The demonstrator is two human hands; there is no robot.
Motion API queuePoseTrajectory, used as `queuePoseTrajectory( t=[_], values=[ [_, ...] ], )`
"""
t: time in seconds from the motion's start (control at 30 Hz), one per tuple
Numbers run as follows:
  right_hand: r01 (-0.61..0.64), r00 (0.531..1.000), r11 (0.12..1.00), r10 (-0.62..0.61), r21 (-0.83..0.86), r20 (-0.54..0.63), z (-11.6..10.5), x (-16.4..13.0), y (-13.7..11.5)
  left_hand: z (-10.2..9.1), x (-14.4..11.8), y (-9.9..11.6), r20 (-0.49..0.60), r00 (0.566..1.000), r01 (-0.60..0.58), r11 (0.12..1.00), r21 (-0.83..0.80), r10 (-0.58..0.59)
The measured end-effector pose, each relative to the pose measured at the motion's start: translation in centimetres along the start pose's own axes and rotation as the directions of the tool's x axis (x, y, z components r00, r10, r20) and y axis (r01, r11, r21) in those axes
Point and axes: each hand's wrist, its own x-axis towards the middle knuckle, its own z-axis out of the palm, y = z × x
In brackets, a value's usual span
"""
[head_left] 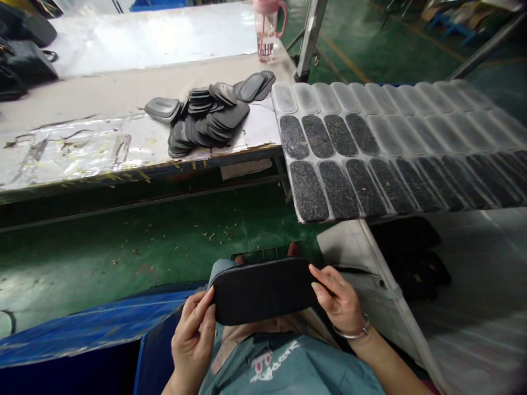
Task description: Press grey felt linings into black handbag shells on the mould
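A black, flat pad with rounded ends (263, 291) is stretched level between my two hands, above my lap. My left hand (195, 329) pinches its left end between thumb and fingers. At the opposite end, my right hand (335, 296), with a bracelet at the wrist, grips the edge the same way. Ahead on the bench lies a heap of grey, oval moulded pieces (206, 123). To the right, a board (300, 216) carries rows of oval shapes; the nearer ones are dark and speckled (308, 189), the farther ones pale and translucent (395, 134).
A workbench (102, 93) with a worn front edge runs across the left. On it stand a pink-lidded bottle (265, 33) and black bags (27, 66). A blue bin (140, 323) is at lower left. Black pieces (411, 258) lie in a pale container (469, 302) under the board.
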Motion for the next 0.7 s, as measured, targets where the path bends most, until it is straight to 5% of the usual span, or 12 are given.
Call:
queuePoseTrajectory(
  t=[0.3, 0.43, 0.53, 0.7],
  values=[
    [-0.063, 0.998, 0.998, 0.064, -0.006, 0.016, -0.3, -0.5, 0.4, 0.1, 0.2, 0.7, -0.015, 0.998, 0.057, 0.997, -0.057, -0.058],
    [-0.202, 0.976, 0.979, 0.203, 0.018, -0.079, 0.2, -0.7, 0.0, 0.2, 0.3, 1.2, -0.02, 0.996, 0.08, 0.991, -0.108, -0.082],
    [-0.387, 0.901, 0.904, 0.412, 0.183, -0.132, 0.8, -0.4, -0.6, 0.4, 0.2, 1.2, -0.025, 0.993, 0.111, 0.983, -0.147, -0.116],
    [-0.638, 0.707, 0.554, 0.697, 0.535, 0.122, 0.4, 0.9, -0.7, 0.4, 1.1, 1.5, 0.029, 0.929, 0.361, 0.889, -0.283, -0.368]
  ],
)
